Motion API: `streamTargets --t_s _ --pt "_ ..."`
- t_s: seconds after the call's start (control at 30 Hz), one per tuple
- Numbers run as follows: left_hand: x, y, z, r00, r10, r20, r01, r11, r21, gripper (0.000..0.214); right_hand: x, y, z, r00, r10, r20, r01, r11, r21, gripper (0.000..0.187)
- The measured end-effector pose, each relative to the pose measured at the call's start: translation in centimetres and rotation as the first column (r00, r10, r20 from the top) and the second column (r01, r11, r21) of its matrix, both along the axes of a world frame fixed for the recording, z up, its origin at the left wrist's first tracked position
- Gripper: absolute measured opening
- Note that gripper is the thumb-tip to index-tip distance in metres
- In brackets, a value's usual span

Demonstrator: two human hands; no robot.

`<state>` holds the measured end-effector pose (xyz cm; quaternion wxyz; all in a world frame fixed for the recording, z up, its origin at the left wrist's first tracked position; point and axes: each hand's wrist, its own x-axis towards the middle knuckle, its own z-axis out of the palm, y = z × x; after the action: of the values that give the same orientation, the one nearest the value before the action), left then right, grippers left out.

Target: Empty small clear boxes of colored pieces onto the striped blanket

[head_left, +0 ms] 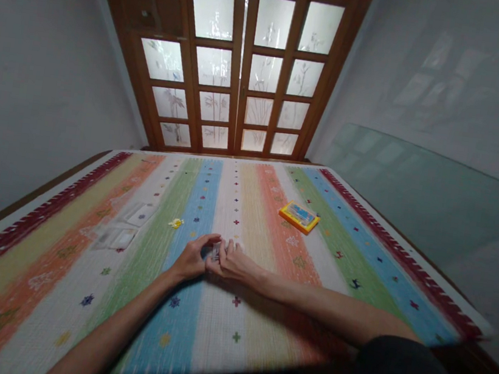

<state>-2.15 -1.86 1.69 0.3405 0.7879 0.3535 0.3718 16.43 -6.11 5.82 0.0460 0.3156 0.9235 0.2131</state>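
My left hand (190, 259) and my right hand (234, 263) meet over the middle of a striped cloth (258, 329). Both are closed around a small stack of cards (216, 252) held between them, just above the blue and white stripes. Only a sliver of the stack shows between the fingers. Both forearms reach in from the near edge.
An orange card box (299, 216) lies on the cloth to the far right of my hands. Clear plastic wrappers (115, 237) and a second one (139, 214) lie to the left, with a small yellow scrap (175, 222) nearby. A wooden door with frosted panes (237, 69) stands beyond; a glass sheet (414, 190) leans at the right.
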Motion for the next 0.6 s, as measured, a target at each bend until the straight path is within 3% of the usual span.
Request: streamTargets --t_s 0.13,0.6 --pt "0.10 0.02 -0.14 0.999 0.001 0.048 0.000 1.000 -0.022 0.058 -0.03 0.16 0.45 0.995 -0.026 0.096 0.026 1.000 0.000 0.032" --pt "0.49 0.22 -0.66 0.992 0.009 0.125 0.001 0.997 -0.080 0.061 -0.09 -0.03 0.23 0.996 -0.046 0.075 0.045 0.999 0.012 0.028"
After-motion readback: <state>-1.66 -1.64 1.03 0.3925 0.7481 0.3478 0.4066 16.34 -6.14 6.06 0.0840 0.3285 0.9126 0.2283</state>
